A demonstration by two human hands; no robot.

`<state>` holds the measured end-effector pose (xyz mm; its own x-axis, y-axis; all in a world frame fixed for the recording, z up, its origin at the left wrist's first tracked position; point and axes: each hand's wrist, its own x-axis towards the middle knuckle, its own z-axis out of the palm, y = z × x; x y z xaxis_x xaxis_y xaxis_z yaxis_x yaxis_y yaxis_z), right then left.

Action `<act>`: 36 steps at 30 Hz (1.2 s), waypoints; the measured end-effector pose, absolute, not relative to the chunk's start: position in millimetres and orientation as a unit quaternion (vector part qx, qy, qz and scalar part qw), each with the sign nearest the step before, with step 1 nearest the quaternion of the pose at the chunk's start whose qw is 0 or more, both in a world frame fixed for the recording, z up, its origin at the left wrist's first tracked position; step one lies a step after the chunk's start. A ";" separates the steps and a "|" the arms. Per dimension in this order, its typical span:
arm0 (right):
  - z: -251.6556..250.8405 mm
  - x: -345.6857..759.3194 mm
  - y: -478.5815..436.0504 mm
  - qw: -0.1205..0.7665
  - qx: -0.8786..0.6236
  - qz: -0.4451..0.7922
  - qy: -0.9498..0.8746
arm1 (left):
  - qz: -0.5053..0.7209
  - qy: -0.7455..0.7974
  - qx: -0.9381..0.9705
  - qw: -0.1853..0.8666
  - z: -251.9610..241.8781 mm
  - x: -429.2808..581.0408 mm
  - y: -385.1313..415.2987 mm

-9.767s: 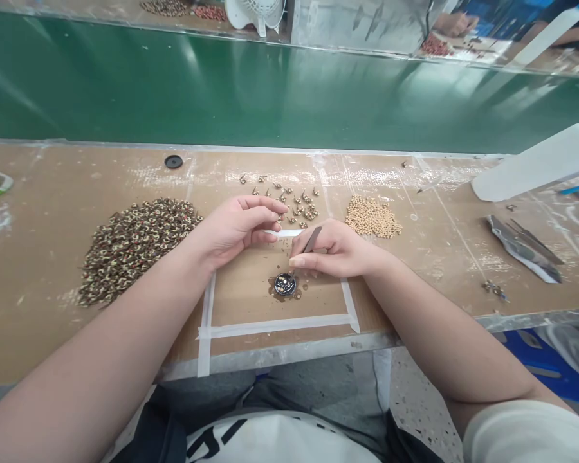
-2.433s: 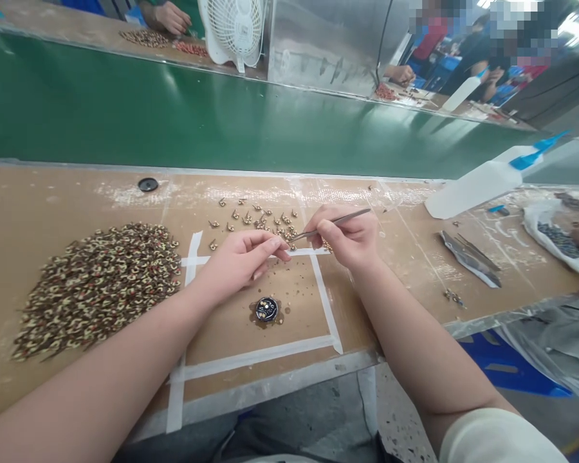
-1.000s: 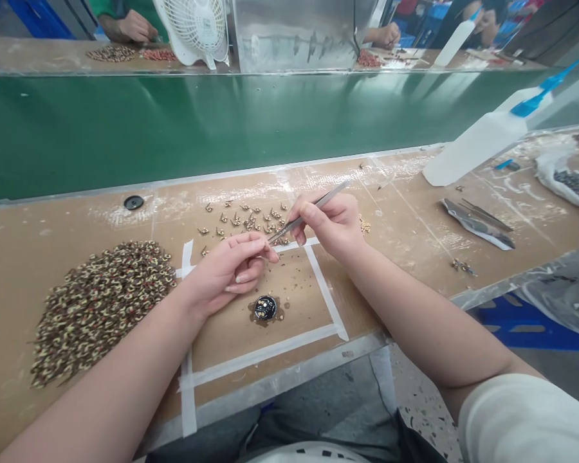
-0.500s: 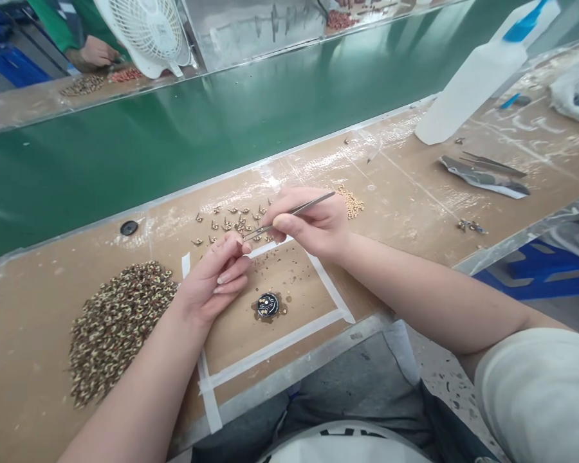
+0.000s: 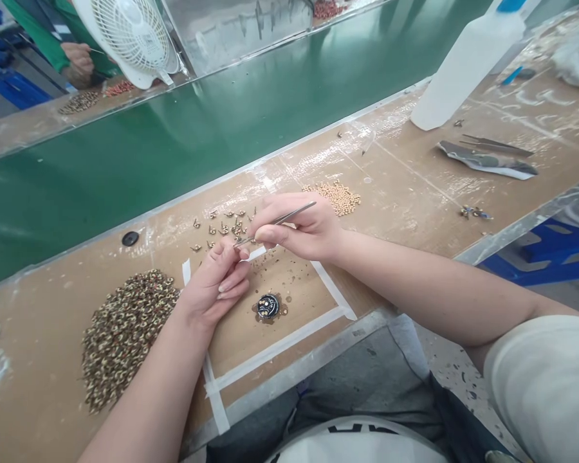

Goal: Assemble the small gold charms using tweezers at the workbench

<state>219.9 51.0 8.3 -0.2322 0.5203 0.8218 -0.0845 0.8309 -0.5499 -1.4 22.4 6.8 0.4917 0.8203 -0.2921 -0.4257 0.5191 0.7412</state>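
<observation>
My right hand (image 5: 299,225) grips a pair of metal tweezers (image 5: 292,213), their tips meeting the fingertips of my left hand (image 5: 219,280). The left thumb and forefinger are pinched together; whatever is between them is too small to make out. Below the hands, a small round black cap (image 5: 268,306) with a few pale beads and glossy liquid in it sits in a brown wet patch. Several small metallic pieces (image 5: 226,226) lie just beyond my hands. A heap of tan beads (image 5: 340,198) is behind my right hand.
A large pile of small dark-and-cream pieces (image 5: 128,334) lies left of my left forearm. White tape (image 5: 280,341) frames the work spot. A white bottle (image 5: 468,71), spare tweezers (image 5: 499,146) and a black disc (image 5: 130,238) are around. Across the green belt (image 5: 197,128), a person's hand (image 5: 78,61) works by a fan (image 5: 130,32).
The view has shifted slightly. My right hand and the tweezers have moved a little left and lower, uncovering more of the tan beads. The left hand stays pinched.
</observation>
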 end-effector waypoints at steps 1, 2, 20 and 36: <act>8.7 220.5 51.2 0.600 -0.146 0.252 -0.745 | 0.385 0.325 0.303 0.809 7.1 -1.4 22.2; 9.1 221.0 51.5 0.598 -0.145 0.254 -0.746 | 0.385 0.326 0.303 0.808 7.4 -1.3 22.0; 2.2 215.9 60.9 0.615 -0.251 0.562 -0.493 | 0.402 0.342 0.366 0.766 11.4 3.0 22.7; -1.6 215.4 56.7 0.515 -0.232 0.597 -0.570 | 0.030 0.713 0.696 0.080 87.9 -116.0 17.4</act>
<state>215.4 56.7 -1.6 -0.3626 0.8785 0.3110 -0.3503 0.1807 -0.9190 -116.0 17.4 87.9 -0.0193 0.9972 -0.0722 0.9876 0.0303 0.1543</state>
